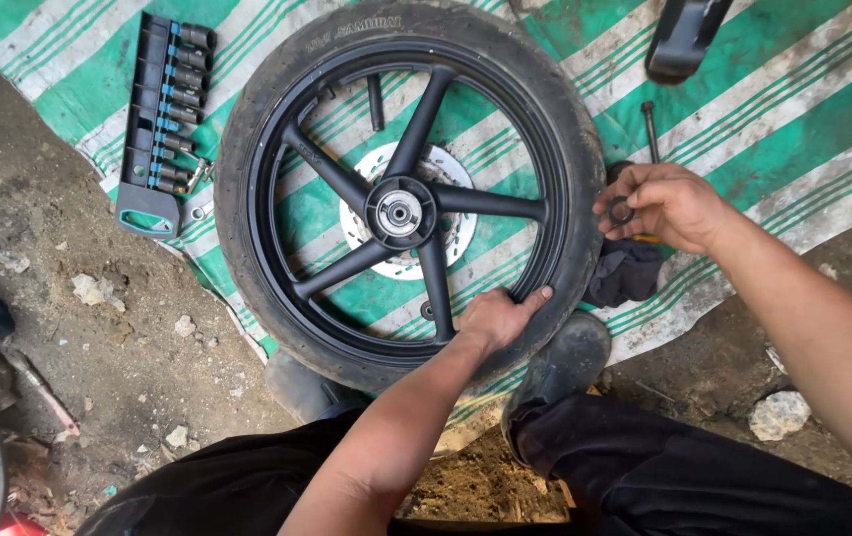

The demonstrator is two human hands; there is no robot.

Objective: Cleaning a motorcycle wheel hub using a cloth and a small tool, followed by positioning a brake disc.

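A motorcycle wheel (401, 199) with 5 black spokes lies flat on a green-and-white striped tarp (793, 109) spread over dirt ground, its hub (399, 211) and brake disc (451, 169) facing up. The person crouches at the near edge of the wheel, one black shoe (565, 362) planted beside the tyre. The left hand (498, 316) rests on the rim at the near side, fingers spread over the inner edge and thumb along the tyre wall, steadying rather than clamping it. The right hand (666, 206) hovers just off the tyre's right side, its grip closed around a small dark ring (621, 210) pinched between thumb and fingertips. The hub lies to the left of that ring, across the tyre wall and 1 spoke's length inward, with its axle bore pointing straight up; the left hand is the nearer of the 2 to the hub. A dark rag (627, 273) sits under the right hand, a bolt (649, 129) lies beyond it, and an open socket set (166, 114) rests at the wheel's far left.
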